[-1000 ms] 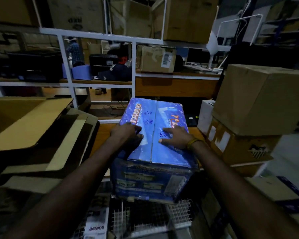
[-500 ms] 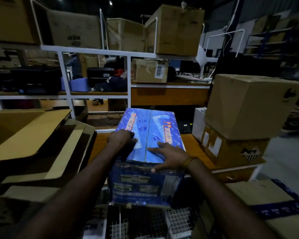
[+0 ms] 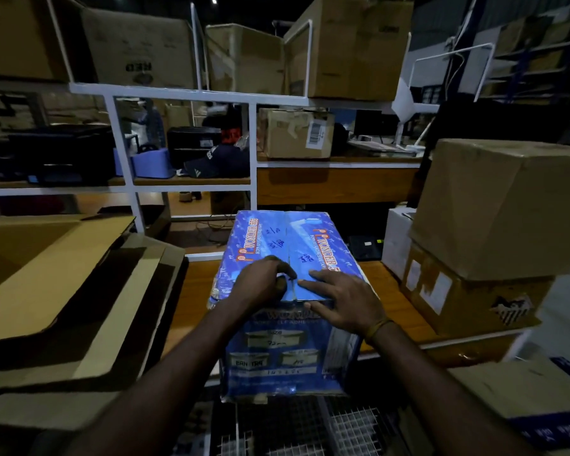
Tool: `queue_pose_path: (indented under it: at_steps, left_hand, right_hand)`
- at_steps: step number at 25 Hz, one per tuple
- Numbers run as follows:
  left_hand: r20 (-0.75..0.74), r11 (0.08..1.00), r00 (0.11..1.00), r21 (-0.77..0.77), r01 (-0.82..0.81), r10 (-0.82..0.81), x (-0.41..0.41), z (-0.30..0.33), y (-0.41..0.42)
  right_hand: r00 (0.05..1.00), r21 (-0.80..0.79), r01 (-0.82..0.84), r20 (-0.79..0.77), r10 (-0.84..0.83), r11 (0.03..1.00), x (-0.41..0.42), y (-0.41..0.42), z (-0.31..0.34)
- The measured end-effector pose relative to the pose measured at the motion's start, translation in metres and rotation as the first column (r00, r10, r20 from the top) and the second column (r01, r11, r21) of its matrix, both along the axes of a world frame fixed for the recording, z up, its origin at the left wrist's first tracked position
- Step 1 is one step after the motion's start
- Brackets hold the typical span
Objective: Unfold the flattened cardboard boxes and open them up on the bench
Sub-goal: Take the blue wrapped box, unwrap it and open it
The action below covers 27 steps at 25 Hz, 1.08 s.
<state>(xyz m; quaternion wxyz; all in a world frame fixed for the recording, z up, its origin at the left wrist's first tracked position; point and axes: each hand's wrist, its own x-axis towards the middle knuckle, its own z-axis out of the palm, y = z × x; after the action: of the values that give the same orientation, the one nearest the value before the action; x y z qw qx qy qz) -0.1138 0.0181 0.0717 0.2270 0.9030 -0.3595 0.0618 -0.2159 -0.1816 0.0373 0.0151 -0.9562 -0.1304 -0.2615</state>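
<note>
A blue printed cardboard box [image 3: 287,343] stands squared up on the wooden bench [image 3: 195,291], its two top flaps closed and meeting along a middle seam. My left hand [image 3: 260,284] rests on the left flap near the front edge, its fingers curled at the seam. My right hand [image 3: 343,301] lies flat with spread fingers on the right flap, thumb over the front edge. Flattened brown cardboard boxes [image 3: 56,284] lie stacked at the left.
Two stacked brown cartons [image 3: 494,232] stand on the bench's right end, a small white box [image 3: 397,241] behind them. A white shelf frame [image 3: 191,97] with more cartons rises behind. A wire grid [image 3: 352,426] lies below the box. Another flat box [image 3: 533,396] is low right.
Both hands have slid toward the front edge of the box top and closer to the seam. The left fingers have curled at the seam. My view has tilted upward.
</note>
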Motion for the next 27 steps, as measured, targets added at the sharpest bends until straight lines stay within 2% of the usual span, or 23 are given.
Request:
queue_pose_path:
  at_steps: [4, 11, 18, 22, 24, 27]
  left_hand:
    - [0.003, 1.0, 1.0, 0.025, 0.006, -0.006, 0.034, 0.004, -0.009]
    - [-0.044, 0.989, 0.988, 0.004, 0.149, -0.148, 0.092, 0.003, -0.025]
    - [-0.059, 0.931, 0.987, -0.343, 0.124, -0.153, 0.11, 0.014, -0.044]
    - [-0.095, 0.836, 0.961, -0.521, 0.174, -0.26, 0.119, 0.028, -0.066]
    - [-0.108, 0.823, 0.955, -0.539, 0.179, -0.278, 0.113, 0.031, -0.082]
    - [-0.136, 0.829, 0.922, -0.499, 0.252, -0.362, 0.092, 0.024, -0.112]
  right_hand:
    - [0.998, 0.02, 0.001, 0.071, -0.002, 1.0, 0.035, -0.004, -0.003]
    - [0.97, 0.104, -0.018, 0.243, -0.008, 0.994, 0.079, -0.002, -0.021]
    - [0.882, 0.283, -0.066, 0.465, -0.077, 0.957, 0.087, 0.004, -0.015]
    - [0.826, 0.376, -0.127, 0.553, -0.113, 0.918, 0.086, -0.006, -0.007]
    - [0.829, 0.386, -0.038, 0.528, -0.187, 0.922, 0.083, -0.012, -0.007]
    - [0.799, 0.388, 0.252, 0.434, -0.417, 0.886, 0.075, -0.024, -0.019]
